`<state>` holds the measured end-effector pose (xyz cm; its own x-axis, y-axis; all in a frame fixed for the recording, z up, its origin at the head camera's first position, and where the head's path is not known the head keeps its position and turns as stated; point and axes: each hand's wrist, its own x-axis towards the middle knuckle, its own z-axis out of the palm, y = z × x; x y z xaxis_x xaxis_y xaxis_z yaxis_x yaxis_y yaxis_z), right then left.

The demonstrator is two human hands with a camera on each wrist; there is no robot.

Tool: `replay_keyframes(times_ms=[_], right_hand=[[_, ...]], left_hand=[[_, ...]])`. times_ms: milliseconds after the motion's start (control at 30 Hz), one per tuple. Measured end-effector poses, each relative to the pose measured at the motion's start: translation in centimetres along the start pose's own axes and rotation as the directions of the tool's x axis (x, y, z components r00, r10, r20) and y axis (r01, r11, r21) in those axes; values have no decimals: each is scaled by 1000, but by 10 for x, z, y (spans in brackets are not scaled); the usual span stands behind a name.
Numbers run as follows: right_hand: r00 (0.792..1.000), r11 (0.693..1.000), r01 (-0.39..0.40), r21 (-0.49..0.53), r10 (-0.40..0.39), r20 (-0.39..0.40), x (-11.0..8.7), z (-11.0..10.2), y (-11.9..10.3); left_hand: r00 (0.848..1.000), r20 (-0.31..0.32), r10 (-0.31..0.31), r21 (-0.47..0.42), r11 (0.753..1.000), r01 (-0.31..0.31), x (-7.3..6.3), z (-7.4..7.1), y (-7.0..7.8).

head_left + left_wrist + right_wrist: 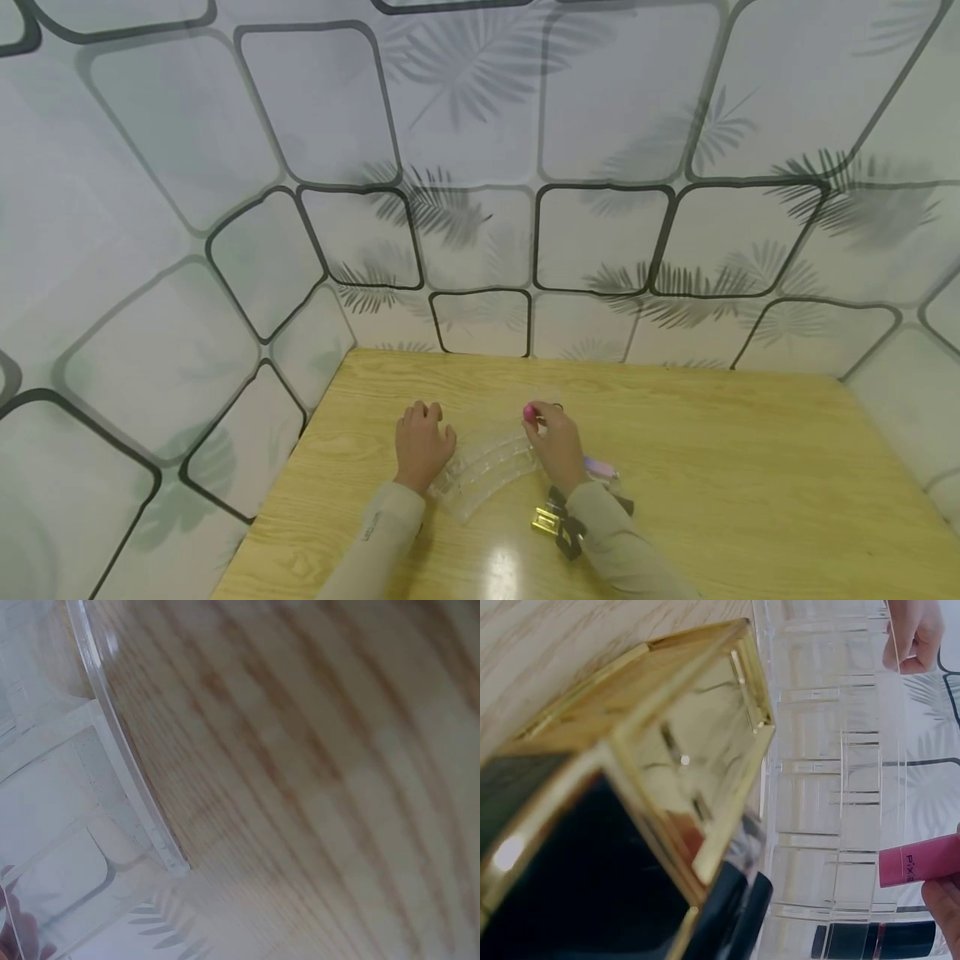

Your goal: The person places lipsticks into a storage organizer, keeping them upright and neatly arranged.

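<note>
My right hand pinches a small pink lipstick tube by its end, above the back rim of a clear acrylic organizer. The organizer curves across the table and has rows of small compartments. In its near-end compartment in the right wrist view lies a black lipstick tube. By the organizer's left end is my left hand, its fingers loosely bent and nothing seen between them. Whether it touches the organizer is hard to tell. The left wrist view shows the organizer's clear edge on the wood.
Under my right forearm, a gold-and-black lipstick case lies with other black tubes on the table. A pink-lilac tube lies right of my right wrist. The wooden table meets a patterned wall at the back.
</note>
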<state>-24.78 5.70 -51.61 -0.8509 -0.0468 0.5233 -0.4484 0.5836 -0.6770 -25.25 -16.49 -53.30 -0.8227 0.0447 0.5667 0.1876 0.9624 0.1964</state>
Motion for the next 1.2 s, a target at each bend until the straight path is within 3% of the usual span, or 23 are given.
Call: replay_keyframes(times_ms=[433, 900, 1200], right_hand=[[1000, 993, 16, -117, -15, 5, -1, 1, -1], [994, 987, -74, -143, 84, 69, -4, 2, -2], [998, 984, -28, -175, 37, 51, -3, 3, -2]], left_hand=[[1000, -17, 10, 12, 1000, -10, 0, -1, 1], [999, -37, 23, 7, 1000, -23, -1, 0, 0], [999, -28, 21, 24, 1000, -20, -1, 1, -1]])
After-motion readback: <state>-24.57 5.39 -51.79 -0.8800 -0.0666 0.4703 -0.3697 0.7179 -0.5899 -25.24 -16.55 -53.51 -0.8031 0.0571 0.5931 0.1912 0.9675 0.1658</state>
